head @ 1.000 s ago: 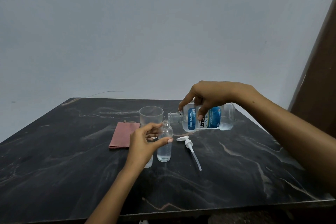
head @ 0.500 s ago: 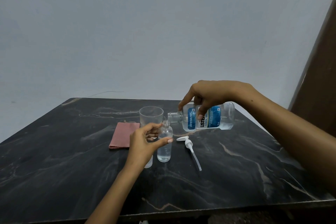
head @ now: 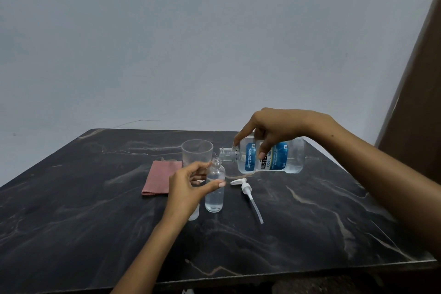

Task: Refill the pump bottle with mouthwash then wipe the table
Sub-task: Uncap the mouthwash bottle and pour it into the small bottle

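At nine o'clock on the dark desk, a pink cloth is lying flat, waiting for the wiping step. Just right of it, the left hand is steadying the small pump bottle, fingers loosely curled around it. The pump head is lying beside it at three o'clock. The right hand is gripping the mouthwash bottle, tipped sideways near the neck. Refilling is under way; next, the mouths need aligning.
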